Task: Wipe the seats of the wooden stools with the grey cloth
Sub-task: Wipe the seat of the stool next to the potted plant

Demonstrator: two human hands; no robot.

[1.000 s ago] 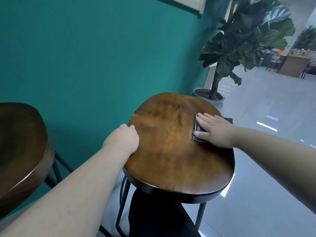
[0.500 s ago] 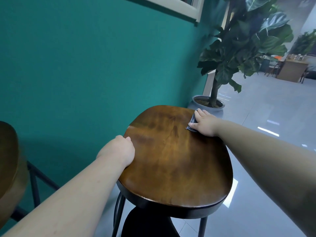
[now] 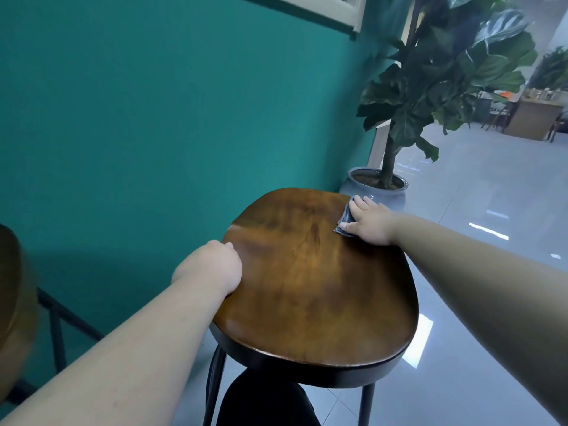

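Since a second ago, the grey cloth (image 3: 345, 219) has travelled from the right middle of the seat (image 3: 307, 287) to its far right corner, and over the last half second it has hardly shifted. It lies folded there, mostly covered by the right hand (image 3: 370, 223), which presses on it with fingers stretched flat and gripping nothing. The left hand (image 3: 212, 266) sits at the seat's left rim, knuckles up, fingers curled down over the edge and holding it. The wooden stool (image 3: 365, 404) stands on dark metal legs just beside a teal wall (image 3: 153, 118). A second stool (image 3: 12, 287) shows partly at the left border. Beyond the seat, a large-leafed plant (image 3: 445, 81) grows from a grey pot (image 3: 353, 187) on the glossy tiled floor (image 3: 476, 210).
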